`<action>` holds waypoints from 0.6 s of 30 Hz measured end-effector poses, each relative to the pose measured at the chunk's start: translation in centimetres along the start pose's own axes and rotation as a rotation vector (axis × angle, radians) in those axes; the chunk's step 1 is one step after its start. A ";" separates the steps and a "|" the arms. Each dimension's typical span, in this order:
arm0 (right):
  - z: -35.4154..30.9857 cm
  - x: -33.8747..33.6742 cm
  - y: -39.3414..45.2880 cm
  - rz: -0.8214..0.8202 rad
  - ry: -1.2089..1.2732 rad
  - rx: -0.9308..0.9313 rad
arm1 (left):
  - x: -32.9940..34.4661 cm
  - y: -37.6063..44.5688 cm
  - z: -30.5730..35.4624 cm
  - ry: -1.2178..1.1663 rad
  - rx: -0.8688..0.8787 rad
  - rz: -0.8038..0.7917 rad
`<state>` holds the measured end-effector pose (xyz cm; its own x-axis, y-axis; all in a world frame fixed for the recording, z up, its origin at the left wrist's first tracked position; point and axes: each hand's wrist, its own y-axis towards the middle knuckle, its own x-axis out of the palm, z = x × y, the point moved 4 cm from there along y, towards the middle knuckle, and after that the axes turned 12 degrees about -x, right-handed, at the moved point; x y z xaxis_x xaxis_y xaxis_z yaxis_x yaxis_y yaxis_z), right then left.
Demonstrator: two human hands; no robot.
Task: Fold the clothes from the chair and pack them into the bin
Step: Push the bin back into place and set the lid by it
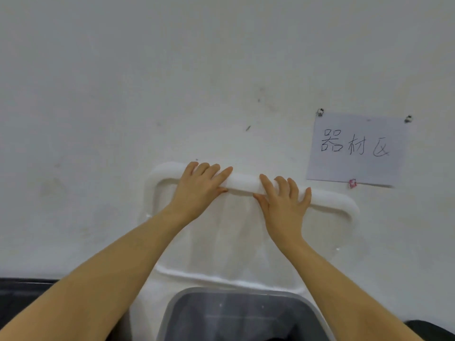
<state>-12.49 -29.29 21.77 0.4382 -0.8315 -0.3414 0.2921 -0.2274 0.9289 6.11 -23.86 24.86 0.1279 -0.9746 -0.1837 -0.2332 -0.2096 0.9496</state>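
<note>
Nearest the viewer, at the bottom centre, the bin (177, 306) is sitting with its pale translucent rim curving round a dark, greyish interior; something dark is lying at its very bottom edge, too cut off to identify. Two bare forearms are reaching up and away from the lower corners. Just beyond the bin, a white chair (248, 242) is standing against the wall, its backrest a smooth white panel framed by a rounded tubular rail. The left hand (199, 187) is gripping the top rail, fingers draped over it and thumb tucked beneath. The right hand (283, 200) is gripping the same rail just beside it, fingers spread over the top, thumb under. Farther back, a scuffed white wall (123, 82) is filling the view. To the right, a sheet of paper (357, 148) with three handwritten characters is hanging there, pinned at its corners.
</note>
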 end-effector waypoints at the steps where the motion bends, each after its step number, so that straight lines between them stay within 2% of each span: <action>1: 0.1 -1.3 0.7 0.019 0.010 0.015 | -1.1 1.1 0.1 0.018 0.017 0.033; 6: 0.5 -7.3 1.6 0.087 0.046 0.072 | -7.0 4.7 1.7 0.110 0.097 0.149; 12: 1.5 -14.2 1.1 0.133 0.108 0.130 | -13.9 6.4 5.4 0.149 0.107 0.242; 18: 1.5 -19.5 -1.3 0.003 0.258 0.162 | -19.4 5.2 9.3 0.175 0.041 0.205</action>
<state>-22.69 -13.59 27.46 0.6461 -0.6811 -0.3445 0.1604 -0.3202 0.9337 -6.54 -6.75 31.03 0.2377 -0.9694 0.0619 -0.3102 -0.0154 0.9505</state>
